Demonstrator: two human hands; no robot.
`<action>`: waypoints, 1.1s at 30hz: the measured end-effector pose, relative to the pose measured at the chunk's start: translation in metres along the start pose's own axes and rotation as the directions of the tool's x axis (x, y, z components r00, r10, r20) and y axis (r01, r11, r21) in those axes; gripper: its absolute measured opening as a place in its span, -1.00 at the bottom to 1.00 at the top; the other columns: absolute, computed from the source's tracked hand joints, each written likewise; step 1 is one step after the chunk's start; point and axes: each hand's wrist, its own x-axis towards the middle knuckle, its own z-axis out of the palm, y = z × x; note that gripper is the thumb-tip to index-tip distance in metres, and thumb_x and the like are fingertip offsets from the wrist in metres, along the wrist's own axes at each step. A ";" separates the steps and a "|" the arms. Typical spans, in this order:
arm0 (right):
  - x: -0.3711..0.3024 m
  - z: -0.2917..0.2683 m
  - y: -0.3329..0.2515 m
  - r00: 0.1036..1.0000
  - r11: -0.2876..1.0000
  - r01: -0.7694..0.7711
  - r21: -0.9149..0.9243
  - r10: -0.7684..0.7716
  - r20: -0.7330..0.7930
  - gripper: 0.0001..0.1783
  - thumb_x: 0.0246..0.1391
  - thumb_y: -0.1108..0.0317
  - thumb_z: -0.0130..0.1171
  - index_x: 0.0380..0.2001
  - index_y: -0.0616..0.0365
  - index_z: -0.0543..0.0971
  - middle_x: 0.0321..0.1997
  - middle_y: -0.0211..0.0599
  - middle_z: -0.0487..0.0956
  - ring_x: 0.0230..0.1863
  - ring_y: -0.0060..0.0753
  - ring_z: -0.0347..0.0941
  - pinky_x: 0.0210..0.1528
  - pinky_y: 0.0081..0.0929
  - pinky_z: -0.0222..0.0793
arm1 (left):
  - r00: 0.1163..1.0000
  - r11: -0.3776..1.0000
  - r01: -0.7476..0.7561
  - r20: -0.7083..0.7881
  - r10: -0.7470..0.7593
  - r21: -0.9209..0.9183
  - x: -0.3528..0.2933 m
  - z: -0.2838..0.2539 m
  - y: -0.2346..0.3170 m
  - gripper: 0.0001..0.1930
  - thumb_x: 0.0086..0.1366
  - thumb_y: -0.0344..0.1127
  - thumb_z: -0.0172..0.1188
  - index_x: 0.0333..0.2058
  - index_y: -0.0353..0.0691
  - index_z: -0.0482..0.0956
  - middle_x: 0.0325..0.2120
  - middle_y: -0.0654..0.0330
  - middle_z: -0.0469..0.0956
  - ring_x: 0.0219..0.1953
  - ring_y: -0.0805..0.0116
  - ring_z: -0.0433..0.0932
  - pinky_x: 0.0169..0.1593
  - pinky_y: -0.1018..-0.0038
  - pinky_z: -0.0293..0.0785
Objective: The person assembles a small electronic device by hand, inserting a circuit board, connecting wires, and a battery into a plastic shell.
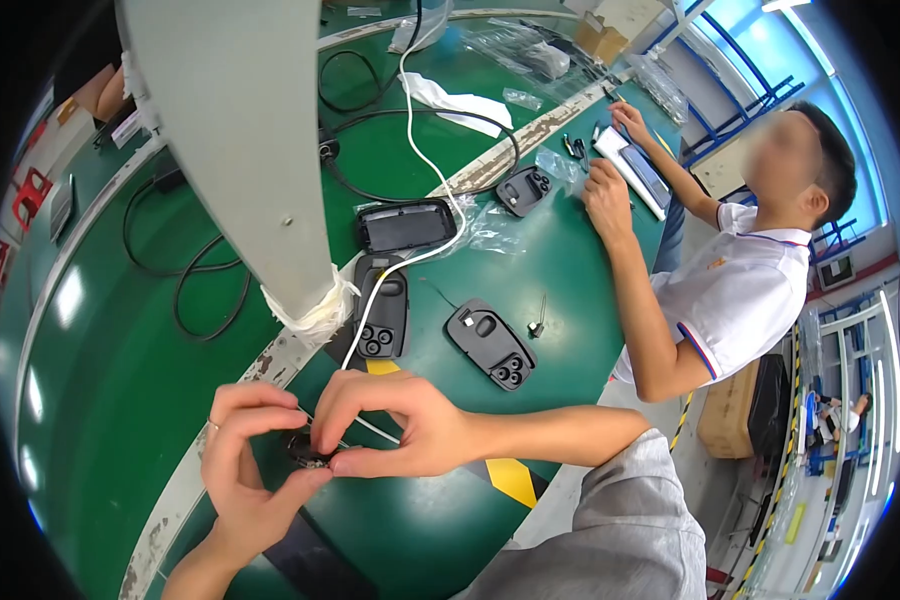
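Observation:
Between the fingertips of both hands is a small dark part (306,451), mostly covered by the fingers, so its exact kind is hard to make out. My left hand (247,467) pinches it from the left, with a ring on one finger. From the other side my right hand (402,424) grips it between thumb and fingers. A white cable (375,288) runs down the table and passes behind my right hand. Beyond my hands lie a dark grey molded case (490,344) with round recesses and a similar case (381,308) to its left.
A tiny black piece with a thin pin (537,328) lies right of the cases. Farther off are a black tray (407,226), another case (523,190) and plastic bags (497,229). A grey post (232,150) rises at left. Across the table's right side sits a co-worker (722,290) beside a white box (630,172).

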 end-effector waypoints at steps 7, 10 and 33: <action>-0.001 0.002 -0.002 0.979 0.918 0.152 -0.367 -0.191 -0.074 -0.77 -0.05 0.57 0.40 -0.29 0.24 0.60 -0.24 -0.22 0.64 -0.19 -0.29 0.53 -0.12 -0.38 0.41 | 1.000 0.999 -0.023 0.021 0.022 0.049 -0.002 0.003 -0.008 -0.70 0.00 -0.50 0.41 -0.21 -0.29 0.68 0.04 -0.01 0.46 0.09 0.14 0.45 0.14 0.27 0.35; 0.002 0.007 -0.003 0.970 0.889 0.168 -0.426 -0.225 -0.087 -0.75 -0.07 0.56 0.43 -0.29 0.24 0.59 -0.24 -0.22 0.63 -0.22 -0.29 0.53 -0.16 -0.39 0.41 | 0.999 0.999 0.049 -0.021 -0.049 -0.017 -0.003 0.006 -0.005 -0.68 0.04 -0.53 0.37 -0.16 -0.28 0.69 0.08 0.01 0.47 0.16 0.10 0.42 0.16 0.25 0.35; -0.004 0.016 -0.011 0.811 0.595 0.494 -0.634 -0.579 0.088 -0.61 -0.25 0.49 0.48 -0.27 0.19 0.58 -0.28 -0.24 0.63 -0.36 -0.28 0.53 -0.39 -0.45 0.36 | 0.908 0.900 -0.404 0.195 0.372 0.166 -0.012 -0.004 0.016 -0.73 0.02 -0.38 0.42 -0.22 -0.08 0.77 0.10 -0.04 0.52 0.21 0.01 0.32 0.22 0.18 0.30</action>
